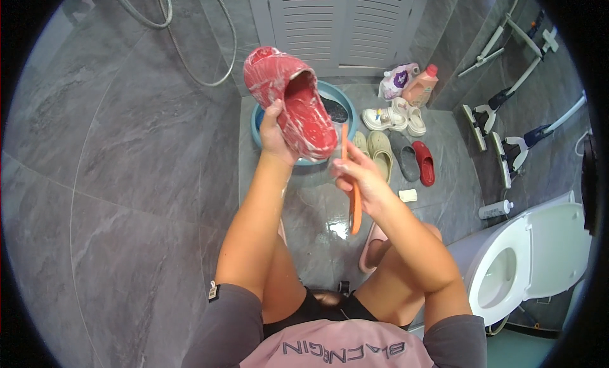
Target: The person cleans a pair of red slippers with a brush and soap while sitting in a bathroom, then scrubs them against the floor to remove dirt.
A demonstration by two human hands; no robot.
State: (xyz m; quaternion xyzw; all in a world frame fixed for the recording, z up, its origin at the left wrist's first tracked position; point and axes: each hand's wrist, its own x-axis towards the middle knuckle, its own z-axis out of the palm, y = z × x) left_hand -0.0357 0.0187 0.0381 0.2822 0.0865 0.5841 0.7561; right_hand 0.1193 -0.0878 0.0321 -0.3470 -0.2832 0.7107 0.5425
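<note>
My left hand grips a red clog smeared with white foam, its opening turned toward the right. In my right hand is a long orange-handled brush, held upright beside the clog's toe. The brush end is close to the clog; whether they touch I cannot tell. Beneath the clog stands a blue basin on the floor, partly hidden by the clog and my left hand. A dark shoe shows inside it.
Right of the basin lie white clogs, beige clogs, a grey clog and another red clog. Behind stand a pink bottle and a bag. A soap bar, white bottle, toilet and mops are rightward.
</note>
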